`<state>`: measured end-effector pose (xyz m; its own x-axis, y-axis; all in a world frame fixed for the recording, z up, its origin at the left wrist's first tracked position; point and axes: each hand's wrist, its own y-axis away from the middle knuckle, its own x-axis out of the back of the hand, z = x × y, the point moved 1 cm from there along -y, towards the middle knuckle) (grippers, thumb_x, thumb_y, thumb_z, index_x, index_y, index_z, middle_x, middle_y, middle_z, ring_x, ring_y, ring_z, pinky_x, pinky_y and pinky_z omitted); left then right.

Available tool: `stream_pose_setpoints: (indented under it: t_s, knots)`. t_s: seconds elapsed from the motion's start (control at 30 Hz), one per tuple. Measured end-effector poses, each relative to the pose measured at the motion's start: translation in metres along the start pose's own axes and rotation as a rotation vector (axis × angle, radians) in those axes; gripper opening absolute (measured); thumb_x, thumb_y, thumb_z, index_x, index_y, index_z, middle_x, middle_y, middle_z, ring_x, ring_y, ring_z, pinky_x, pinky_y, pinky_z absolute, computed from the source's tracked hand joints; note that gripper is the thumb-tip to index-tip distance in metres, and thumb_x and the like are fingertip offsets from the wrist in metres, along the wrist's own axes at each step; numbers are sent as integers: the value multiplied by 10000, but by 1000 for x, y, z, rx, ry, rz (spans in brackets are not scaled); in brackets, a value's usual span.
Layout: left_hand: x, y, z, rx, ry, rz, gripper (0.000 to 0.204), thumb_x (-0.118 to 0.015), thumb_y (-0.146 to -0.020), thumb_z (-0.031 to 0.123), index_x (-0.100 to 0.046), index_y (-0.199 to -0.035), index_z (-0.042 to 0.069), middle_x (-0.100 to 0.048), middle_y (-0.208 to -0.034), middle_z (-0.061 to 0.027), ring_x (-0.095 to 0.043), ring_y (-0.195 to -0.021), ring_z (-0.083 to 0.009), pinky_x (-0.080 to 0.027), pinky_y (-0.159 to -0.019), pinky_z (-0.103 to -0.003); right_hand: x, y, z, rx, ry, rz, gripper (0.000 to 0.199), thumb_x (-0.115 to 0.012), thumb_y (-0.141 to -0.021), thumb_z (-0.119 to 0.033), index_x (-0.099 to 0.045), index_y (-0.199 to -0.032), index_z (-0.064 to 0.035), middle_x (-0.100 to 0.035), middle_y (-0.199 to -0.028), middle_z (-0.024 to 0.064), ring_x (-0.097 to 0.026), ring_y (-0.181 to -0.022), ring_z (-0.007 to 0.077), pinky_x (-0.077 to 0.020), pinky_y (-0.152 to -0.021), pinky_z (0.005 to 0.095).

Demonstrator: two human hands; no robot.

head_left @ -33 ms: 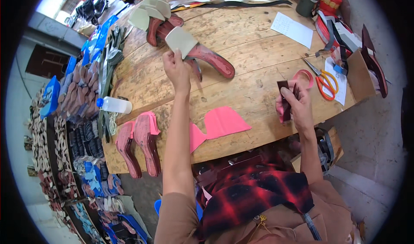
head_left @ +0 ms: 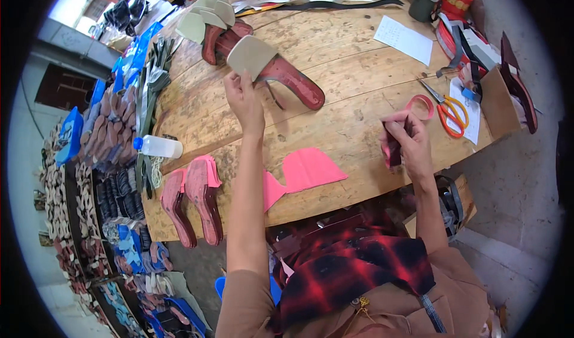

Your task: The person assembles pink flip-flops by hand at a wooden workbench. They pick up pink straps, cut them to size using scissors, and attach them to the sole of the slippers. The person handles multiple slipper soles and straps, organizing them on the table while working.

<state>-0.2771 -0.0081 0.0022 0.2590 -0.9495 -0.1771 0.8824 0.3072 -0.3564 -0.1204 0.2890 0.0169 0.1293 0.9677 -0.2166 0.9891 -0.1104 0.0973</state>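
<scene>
My left hand (head_left: 243, 93) grips the toe end of a dark red shoe last (head_left: 297, 86), which has a cream piece (head_left: 251, 56) over its front. The last is held over the table, its heel end pointing right. My right hand (head_left: 411, 138) is closed on a dark maroon piece (head_left: 391, 150) with some pink showing, mostly hidden by the fingers. Just beyond it lies a roll of pink tape (head_left: 422, 106). Between my arms, pink cut pieces (head_left: 312, 169) lie flat. Two more lasts with pink toe pieces (head_left: 204, 199) rest at the table's near left edge.
Orange-handled scissors (head_left: 452, 117) lie at the right, near a cardboard box (head_left: 501, 102). More cream-fronted lasts (head_left: 210, 16) sit at the far left. A bottle with a blue cap (head_left: 160, 146) lies at the left edge. Straps (head_left: 323, 2) and a written sheet (head_left: 405, 40) are farther back.
The maroon piece's flat end, which stood up above my right thumb, has turned down out of sight. The last in my left hand has tilted slightly.
</scene>
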Motion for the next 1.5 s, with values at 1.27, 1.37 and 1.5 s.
stream_pose_setpoints:
  t_s: [1.27, 1.37, 1.5]
  knots:
    - [-11, 128, 100, -228, -680, -310, 549, -684, -850, 168, -447, -1322, 17, -575, -1197, -121, -555, -1105, -248, -378, -1057, -362, -36, -11, -8, 548, 574, -92, 224, -582, -941, -172, -608, -791, -7, -492, -636, -1, -438, -578, 72, -346, -523, 265]
    - [-33, 115, 148, -703, -1014, -775, 687, -774, -664, 203, -485, -1259, 17, -571, -1131, -125, -536, -1115, -302, -307, -1115, -433, -36, -14, 1, 178, 273, -251, 238, -573, -953, -199, -622, -793, -29, -498, -623, -43, -440, -563, 61, -353, -527, 242]
    - [-30, 112, 149, -626, -1037, -1232, 704, -824, -489, 302, -578, -1113, 86, -525, -928, -89, -531, -975, -286, -384, -971, -453, -39, -6, -10, -126, 490, -721, 222, -544, -965, -215, -657, -944, -25, -558, -685, -45, -546, -629, 76, -451, -585, 263]
